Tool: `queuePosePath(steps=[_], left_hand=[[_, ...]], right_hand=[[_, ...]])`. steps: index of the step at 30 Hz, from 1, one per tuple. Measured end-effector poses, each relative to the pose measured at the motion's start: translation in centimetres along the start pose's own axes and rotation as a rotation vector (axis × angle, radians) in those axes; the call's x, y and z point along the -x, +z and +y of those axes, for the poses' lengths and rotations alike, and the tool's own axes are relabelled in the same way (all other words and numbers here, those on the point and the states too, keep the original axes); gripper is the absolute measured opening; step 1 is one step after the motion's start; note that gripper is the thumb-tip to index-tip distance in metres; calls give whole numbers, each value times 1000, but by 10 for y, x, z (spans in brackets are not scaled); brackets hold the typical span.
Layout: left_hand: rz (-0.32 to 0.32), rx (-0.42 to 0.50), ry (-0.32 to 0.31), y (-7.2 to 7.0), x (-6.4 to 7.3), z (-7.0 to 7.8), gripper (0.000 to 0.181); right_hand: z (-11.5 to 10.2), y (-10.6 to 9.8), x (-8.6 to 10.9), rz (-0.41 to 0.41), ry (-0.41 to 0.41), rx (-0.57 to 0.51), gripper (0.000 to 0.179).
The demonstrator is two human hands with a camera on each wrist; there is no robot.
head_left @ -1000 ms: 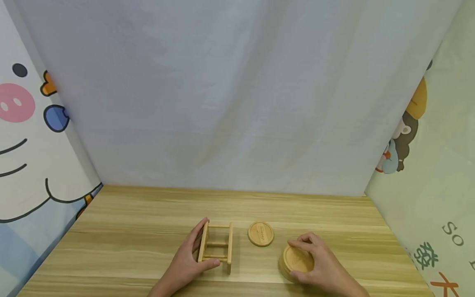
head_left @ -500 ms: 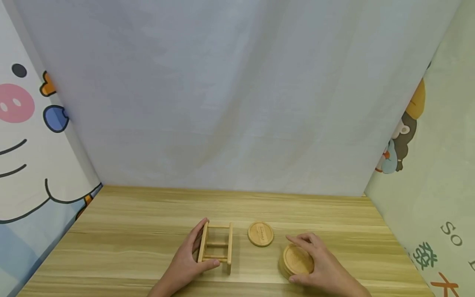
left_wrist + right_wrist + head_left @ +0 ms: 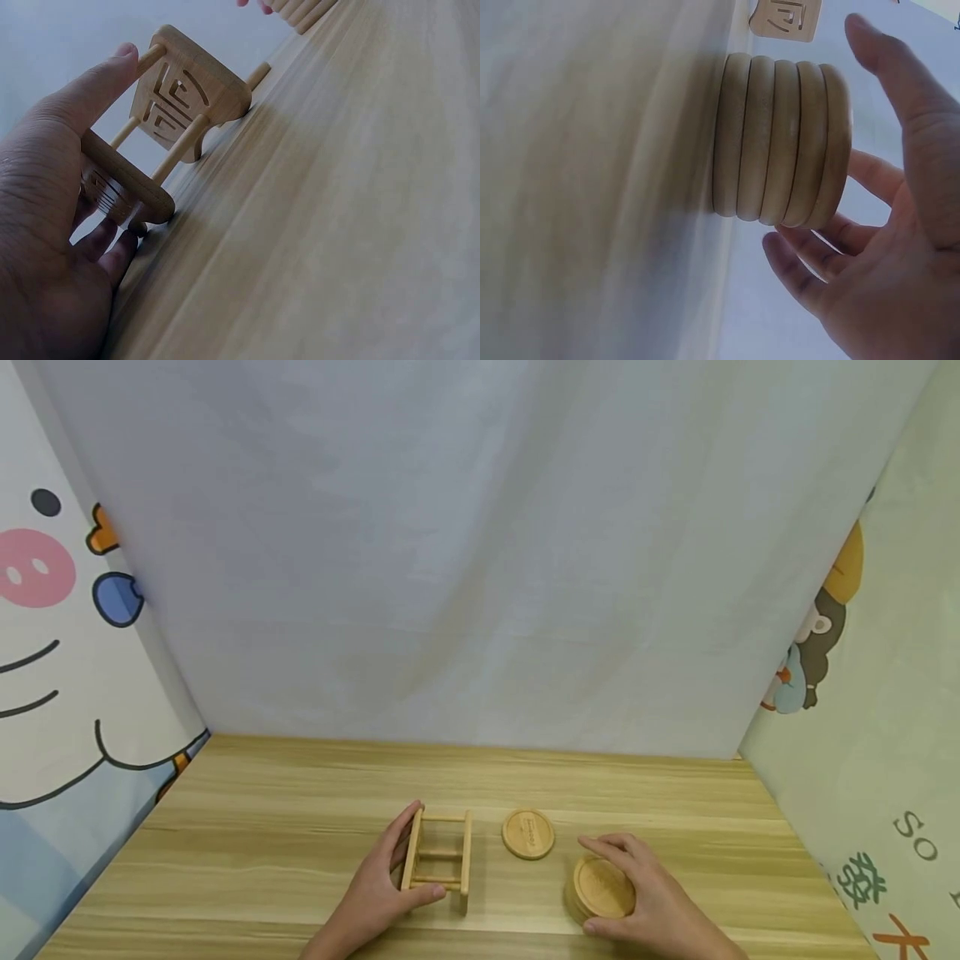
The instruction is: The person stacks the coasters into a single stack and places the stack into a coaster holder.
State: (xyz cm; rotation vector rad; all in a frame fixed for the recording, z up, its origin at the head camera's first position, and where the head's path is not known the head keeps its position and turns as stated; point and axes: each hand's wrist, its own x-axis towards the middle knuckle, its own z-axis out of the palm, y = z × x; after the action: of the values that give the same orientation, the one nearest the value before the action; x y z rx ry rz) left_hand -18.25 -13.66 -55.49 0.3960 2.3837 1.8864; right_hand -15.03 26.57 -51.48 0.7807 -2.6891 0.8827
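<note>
A small wooden coaster holder (image 3: 466,860), with two cut-out side panels (image 3: 176,90) joined by rods, stands on the table. My left hand (image 3: 375,885) grips its left side, the thumb over a front rod and the fingers along the outer panel. Several round wooden coasters form an upright stack (image 3: 602,887) on the right. Around that stack my right hand (image 3: 648,897) is spread; in the right wrist view its thumb (image 3: 885,60) stands clear of the coasters, while some fingers are partly hidden behind them. One engraved coaster (image 3: 528,833) lies flat between holder and stack.
The wood-grain table (image 3: 300,793) ends at a pale grey curtain (image 3: 465,568) behind. Cartoon-printed sheets flank it, one with a pink snout (image 3: 33,568) at the left and one greenish sheet (image 3: 877,760) at the right.
My right hand's fingers and thumb have spread a little away from the top of the stack. The left hand, holder and single coaster have stayed in place.
</note>
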Motion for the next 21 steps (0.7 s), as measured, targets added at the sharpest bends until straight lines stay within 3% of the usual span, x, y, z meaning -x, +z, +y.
queuePosePath(steps=[10,21], left_hand=[[-10,11,-1,4,-5,0,113],[5,3,-16,1,-2,-2,111]], right_hand=[[-9,-5,-9,174,-62,120,89],[-24,-3,-36,199,-2,59,83]])
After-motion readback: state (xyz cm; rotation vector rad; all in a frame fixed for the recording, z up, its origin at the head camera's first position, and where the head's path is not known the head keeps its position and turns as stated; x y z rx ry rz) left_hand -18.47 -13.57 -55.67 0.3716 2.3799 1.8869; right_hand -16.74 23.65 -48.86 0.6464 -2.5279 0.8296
